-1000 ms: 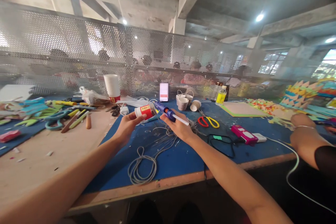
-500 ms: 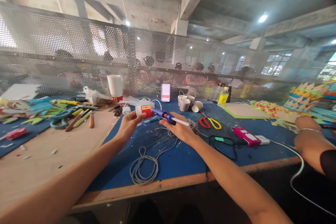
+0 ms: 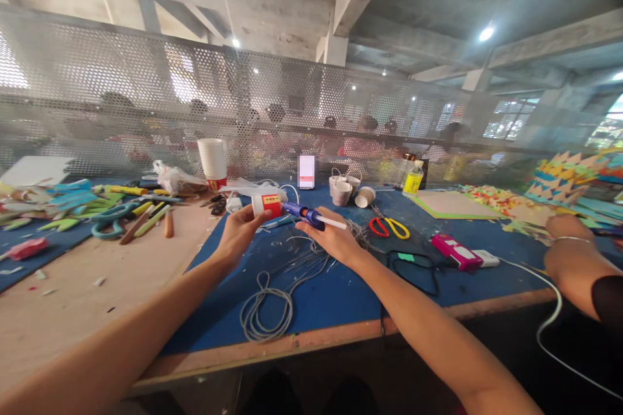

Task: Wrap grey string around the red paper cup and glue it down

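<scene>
My left hand [image 3: 239,229] grips a red and white paper cup [image 3: 267,206], which lies on its side in the air over the blue mat. Wrapped round a blue glue gun [image 3: 302,214] is my right hand [image 3: 333,233]; a white glue stick [image 3: 333,222] sticks out of the gun's back end. The gun's nozzle points left, at the cup's base, where the exact contact is too small to tell. Behind the cup a thin white cord loop [image 3: 291,190] curves up. Below my hands, a coil of grey cord [image 3: 267,314] lies on the mat.
Red and yellow scissors [image 3: 389,227], small wrapped cups [image 3: 342,191], a phone [image 3: 306,172], a yellow bottle [image 3: 413,179] and a magenta device [image 3: 455,251] are around. Stacked cups [image 3: 213,159] and tools stand left. Another person's arm [image 3: 574,266] is at right.
</scene>
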A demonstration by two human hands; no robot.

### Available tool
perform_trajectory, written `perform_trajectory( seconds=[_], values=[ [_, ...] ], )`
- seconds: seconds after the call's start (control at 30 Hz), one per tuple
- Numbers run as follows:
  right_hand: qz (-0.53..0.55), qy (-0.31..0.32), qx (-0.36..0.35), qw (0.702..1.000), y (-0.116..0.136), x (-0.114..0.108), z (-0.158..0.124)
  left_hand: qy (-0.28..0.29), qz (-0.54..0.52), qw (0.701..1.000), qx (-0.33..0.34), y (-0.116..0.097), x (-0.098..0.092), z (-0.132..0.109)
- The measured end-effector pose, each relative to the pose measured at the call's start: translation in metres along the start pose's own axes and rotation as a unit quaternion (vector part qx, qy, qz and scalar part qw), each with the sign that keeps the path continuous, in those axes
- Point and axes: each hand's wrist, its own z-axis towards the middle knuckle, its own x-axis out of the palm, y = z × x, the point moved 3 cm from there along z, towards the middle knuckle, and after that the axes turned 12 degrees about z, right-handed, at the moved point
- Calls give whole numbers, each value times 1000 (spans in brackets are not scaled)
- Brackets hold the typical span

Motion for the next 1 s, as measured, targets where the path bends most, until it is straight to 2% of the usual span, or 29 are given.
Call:
perform_trajectory(
  seconds=[1.0],
  values=[
    [-12, -9, 0, 1000, -4, 1, 0, 2, -2, 1000, 2, 2, 0, 0]
  ],
)
